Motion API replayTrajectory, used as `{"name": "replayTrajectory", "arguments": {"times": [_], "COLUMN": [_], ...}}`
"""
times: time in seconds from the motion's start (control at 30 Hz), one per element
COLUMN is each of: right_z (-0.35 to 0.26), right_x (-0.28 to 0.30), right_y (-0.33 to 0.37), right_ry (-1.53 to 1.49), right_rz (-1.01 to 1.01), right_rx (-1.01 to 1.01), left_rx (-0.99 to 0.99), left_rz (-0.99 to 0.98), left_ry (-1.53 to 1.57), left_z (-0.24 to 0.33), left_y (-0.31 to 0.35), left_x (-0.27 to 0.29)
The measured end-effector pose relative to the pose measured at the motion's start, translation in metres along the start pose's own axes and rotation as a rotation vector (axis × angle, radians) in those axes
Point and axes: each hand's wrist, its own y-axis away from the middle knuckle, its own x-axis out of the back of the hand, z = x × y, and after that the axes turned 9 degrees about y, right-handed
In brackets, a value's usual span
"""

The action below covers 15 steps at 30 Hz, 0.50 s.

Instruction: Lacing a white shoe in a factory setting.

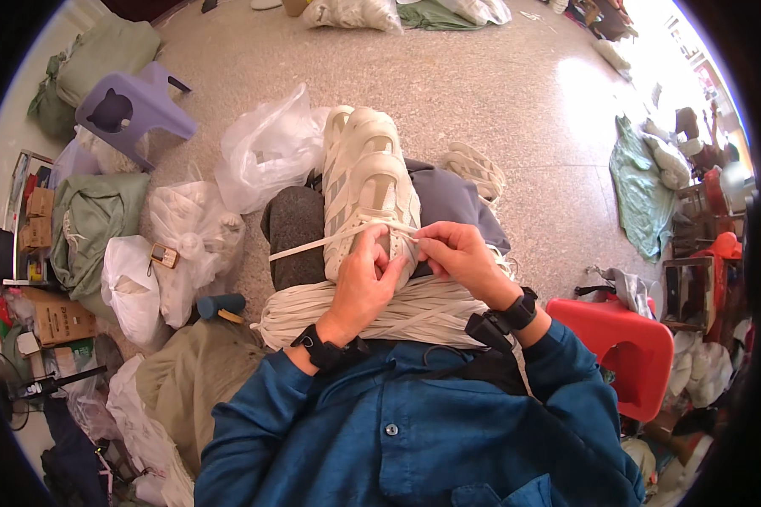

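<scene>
A cream sneaker (379, 179) lies over my lap, with a second pale shoe (338, 127) partly hidden beside it. My left hand (359, 287) grips the sneaker near its eyelets, index finger bent over the lacing and thumb apart from it. An off-white shoelace (304, 248) runs from the eyelets out to the left, its free end over my dark-covered knee. At the sneaker's right edge, my right hand (458, 258) pinches the lace between thumb and index finger. Behind both hands a thick bundle of off-white laces (427, 317) lies across my lap.
A red plastic stool (621, 355) stands close on my right. To the left are stuffed white plastic bags (190, 228), a blue cylinder (221, 305) and a purple stool (148, 106). A clear bag (266, 152) and another pair of pale shoes (473, 167) lie beyond my knees.
</scene>
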Motion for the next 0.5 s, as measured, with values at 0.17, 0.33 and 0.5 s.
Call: {"name": "replayTrajectory", "arguments": {"times": [0.17, 0.33, 0.5], "right_z": [0.004, -0.016, -0.021], "right_x": [-0.009, -0.007, -0.009], "right_y": [-0.011, -0.014, -0.019], "right_ry": [0.260, 0.445, 0.629], "right_rz": [0.148, 0.175, 0.241], "right_rx": [0.225, 0.234, 0.370], "left_rx": [-0.001, 0.052, 0.033], "left_rz": [0.008, -0.009, 0.001], "left_ry": [0.001, 0.011, 0.016], "left_z": [-0.001, 0.001, 0.002], "left_y": [0.001, 0.000, 0.000], "left_x": [0.000, 0.001, 0.002]}}
